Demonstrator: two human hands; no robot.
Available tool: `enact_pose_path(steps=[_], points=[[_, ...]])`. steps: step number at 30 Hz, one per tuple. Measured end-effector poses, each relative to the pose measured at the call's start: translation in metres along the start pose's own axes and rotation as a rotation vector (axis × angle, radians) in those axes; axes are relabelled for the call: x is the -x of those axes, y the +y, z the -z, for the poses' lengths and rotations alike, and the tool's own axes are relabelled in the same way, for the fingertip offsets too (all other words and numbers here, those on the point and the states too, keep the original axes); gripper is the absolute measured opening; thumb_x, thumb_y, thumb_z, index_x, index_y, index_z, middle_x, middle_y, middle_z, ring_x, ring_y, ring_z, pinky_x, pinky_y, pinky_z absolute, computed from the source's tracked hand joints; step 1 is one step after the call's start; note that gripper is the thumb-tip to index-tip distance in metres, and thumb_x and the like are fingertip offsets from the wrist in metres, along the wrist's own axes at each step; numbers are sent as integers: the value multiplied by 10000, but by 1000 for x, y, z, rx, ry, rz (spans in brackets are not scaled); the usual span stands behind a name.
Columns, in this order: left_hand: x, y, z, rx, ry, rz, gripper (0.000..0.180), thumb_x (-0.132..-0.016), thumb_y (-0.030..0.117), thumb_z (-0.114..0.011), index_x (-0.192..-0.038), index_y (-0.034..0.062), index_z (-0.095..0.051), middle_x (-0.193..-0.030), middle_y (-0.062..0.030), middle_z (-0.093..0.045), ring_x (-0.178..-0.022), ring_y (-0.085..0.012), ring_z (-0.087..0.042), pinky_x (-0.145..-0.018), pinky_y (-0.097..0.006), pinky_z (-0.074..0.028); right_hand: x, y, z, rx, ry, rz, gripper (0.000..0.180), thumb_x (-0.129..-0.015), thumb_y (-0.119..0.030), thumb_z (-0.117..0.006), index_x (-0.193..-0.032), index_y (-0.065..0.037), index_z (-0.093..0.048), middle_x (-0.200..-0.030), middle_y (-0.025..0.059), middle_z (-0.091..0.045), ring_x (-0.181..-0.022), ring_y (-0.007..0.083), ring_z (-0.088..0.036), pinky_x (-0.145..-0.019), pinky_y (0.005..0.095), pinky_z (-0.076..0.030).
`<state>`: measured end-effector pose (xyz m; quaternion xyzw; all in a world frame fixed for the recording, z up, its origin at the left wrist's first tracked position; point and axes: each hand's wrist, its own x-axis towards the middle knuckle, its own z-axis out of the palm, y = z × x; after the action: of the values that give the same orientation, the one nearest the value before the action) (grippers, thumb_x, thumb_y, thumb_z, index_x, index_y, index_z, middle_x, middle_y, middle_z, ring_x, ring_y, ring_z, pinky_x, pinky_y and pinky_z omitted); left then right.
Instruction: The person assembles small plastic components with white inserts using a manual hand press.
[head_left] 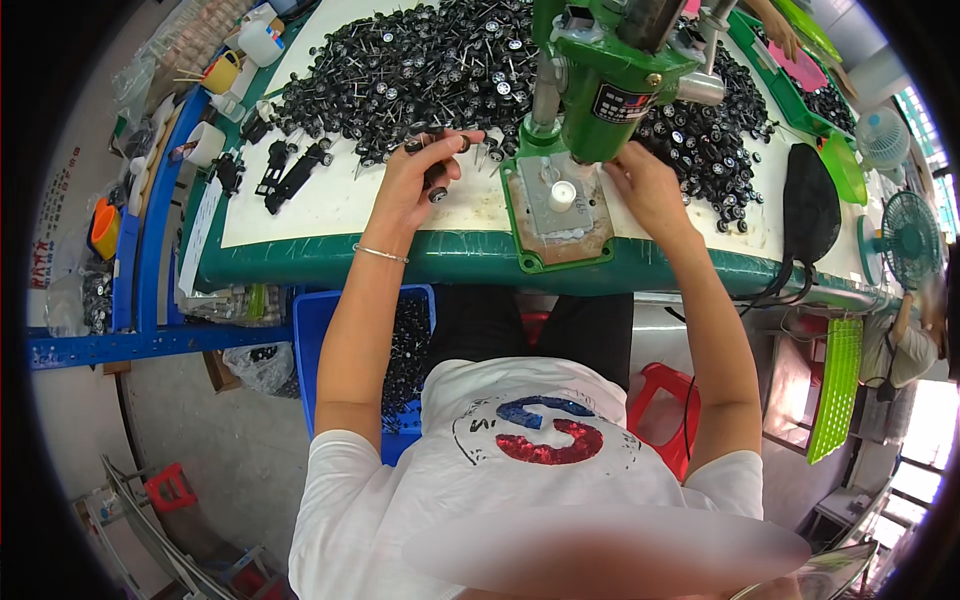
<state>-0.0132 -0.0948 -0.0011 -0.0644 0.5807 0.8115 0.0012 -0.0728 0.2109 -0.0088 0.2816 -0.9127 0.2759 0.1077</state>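
Wheel-and-axle pieces, small and black, sit in the left hand, whose grip is closed around them just above the pale top of the desk. One piece sticks out below the fingers, its long axis running roughly up and down in the head view, wheel end toward the person.

From that grip the green press lies to the right, near but not touching. On its base plate, the white round seat stands between the two hands. The right hand is the nearer of the two to that seat; it rests just beside the plate's right edge, under the press head, fingers curled. Whether this grip holds anything I cannot tell, since the fingertips are tucked behind the press.

Beyond both hands, a large heap of black wheels with metal pins covers the far side of the desk. A blue bin holding more dark parts stands below the desk edge, by the person's left arm.
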Motion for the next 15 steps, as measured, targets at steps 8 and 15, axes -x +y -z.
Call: enact_pose_path(steps=[8, 15], points=[[4, -3, -16, 356, -91, 132, 220, -863, 23, -605, -1063, -66, -618, -1054, -180, -666, -1001, -262, -661, -901, -281, -489, 9, -8, 7, -448, 40, -168, 167, -850, -18, -617, -1016, -22, -635, -963, 91, -650, -878, 210, -654, -782, 308, -511], [14, -4, -33, 294, -46, 168, 150, -824, -12, -656, -967, -19, -613, -1022, -164, -675, -938, -226, -678, -863, -283, -517, 9, -59, 16, -914, 0, -212, 156, -834, -6, -643, -990, -2, -643, -994, 77, -652, -934, 156, -647, -818, 277, -513]])
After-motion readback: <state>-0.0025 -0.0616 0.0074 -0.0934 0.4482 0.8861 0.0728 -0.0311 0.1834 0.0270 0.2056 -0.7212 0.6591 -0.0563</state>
